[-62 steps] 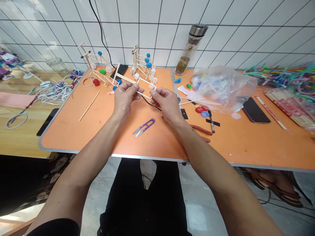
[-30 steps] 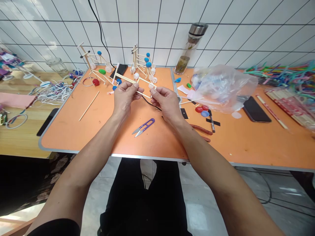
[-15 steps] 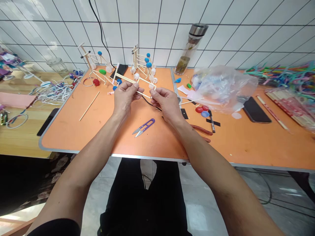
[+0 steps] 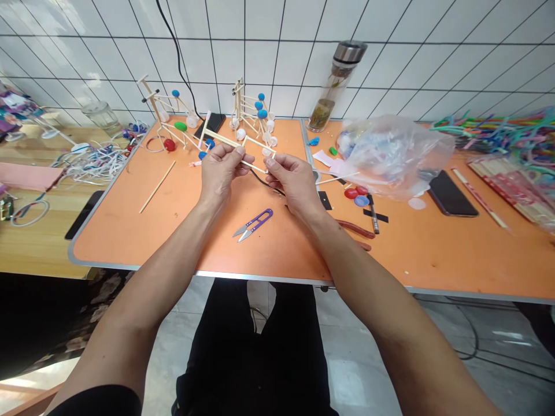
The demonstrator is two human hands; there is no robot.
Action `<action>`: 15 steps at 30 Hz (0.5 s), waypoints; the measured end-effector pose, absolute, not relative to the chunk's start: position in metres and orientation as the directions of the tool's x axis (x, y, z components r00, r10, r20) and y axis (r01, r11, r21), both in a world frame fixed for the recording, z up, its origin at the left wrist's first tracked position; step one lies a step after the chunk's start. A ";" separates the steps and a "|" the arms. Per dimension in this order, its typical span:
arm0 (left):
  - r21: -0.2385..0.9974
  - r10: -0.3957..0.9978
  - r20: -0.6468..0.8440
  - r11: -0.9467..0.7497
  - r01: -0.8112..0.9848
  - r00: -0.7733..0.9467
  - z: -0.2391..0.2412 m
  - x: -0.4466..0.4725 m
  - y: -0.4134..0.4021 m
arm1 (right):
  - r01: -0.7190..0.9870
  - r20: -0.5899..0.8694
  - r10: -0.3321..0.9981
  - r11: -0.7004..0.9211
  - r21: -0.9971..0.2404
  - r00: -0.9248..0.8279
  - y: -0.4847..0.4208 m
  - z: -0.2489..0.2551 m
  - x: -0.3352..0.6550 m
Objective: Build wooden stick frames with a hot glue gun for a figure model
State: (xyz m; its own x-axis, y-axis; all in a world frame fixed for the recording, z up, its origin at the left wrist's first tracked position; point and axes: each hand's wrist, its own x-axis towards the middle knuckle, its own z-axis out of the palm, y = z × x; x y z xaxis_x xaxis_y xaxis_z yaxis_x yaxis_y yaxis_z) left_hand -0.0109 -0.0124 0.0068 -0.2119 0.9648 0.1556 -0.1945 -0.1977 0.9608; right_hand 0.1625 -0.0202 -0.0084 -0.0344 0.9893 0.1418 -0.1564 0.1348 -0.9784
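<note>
Between my two hands, above the orange table, is a small frame of thin wooden sticks (image 4: 259, 144). My left hand (image 4: 223, 169) is closed, pinching its sticks near the middle. My right hand (image 4: 291, 176) is closed too, with thumb and fingertips at the frame's right corner. A crosspiece at the frame's left end sticks out beyond my left hand. Purple thread snips (image 4: 254, 225) lie below my hands. To the left rests one loose wooden stick (image 4: 157, 187). Part of the frame is hidden behind my fingers.
Stick models with coloured balls, one left (image 4: 169, 115) and one centre (image 4: 251, 110), stand by the tiled wall. A glass bottle (image 4: 332, 86) stands behind a plastic bag (image 4: 390, 156). Red-handled pliers (image 4: 356, 229), a pen (image 4: 373, 214) and a phone (image 4: 453, 194) lie to the right.
</note>
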 end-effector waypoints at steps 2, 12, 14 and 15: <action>0.958 0.965 0.159 -0.201 -0.202 -0.207 0.006 -0.011 -0.012 | -0.156 0.140 0.990 0.134 -0.979 -0.030 -0.020 -0.009 0.162; 0.961 0.965 0.162 -0.202 -0.189 -0.208 0.006 -0.011 -0.011 | -0.163 0.160 0.987 0.154 -0.975 -0.024 -0.018 -0.010 0.162; 0.962 0.964 0.161 -0.200 -0.184 -0.210 0.006 -0.010 -0.011 | -0.168 0.168 0.985 0.162 -0.972 -0.027 -0.018 -0.010 0.162; 0.963 0.965 0.158 -0.198 -0.182 -0.210 0.006 -0.010 -0.011 | -0.168 0.169 0.985 0.163 -0.972 -0.027 -0.018 -0.011 0.162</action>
State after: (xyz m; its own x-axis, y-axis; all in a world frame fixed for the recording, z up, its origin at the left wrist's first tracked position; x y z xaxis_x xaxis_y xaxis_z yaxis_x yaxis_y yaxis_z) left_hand -0.0103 -0.0113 0.0062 -0.2104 0.9647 0.1582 -0.1819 -0.1976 0.9633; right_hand 0.1620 -0.0177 -0.0108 -0.0265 0.9852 0.1695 -0.1681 0.1627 -0.9722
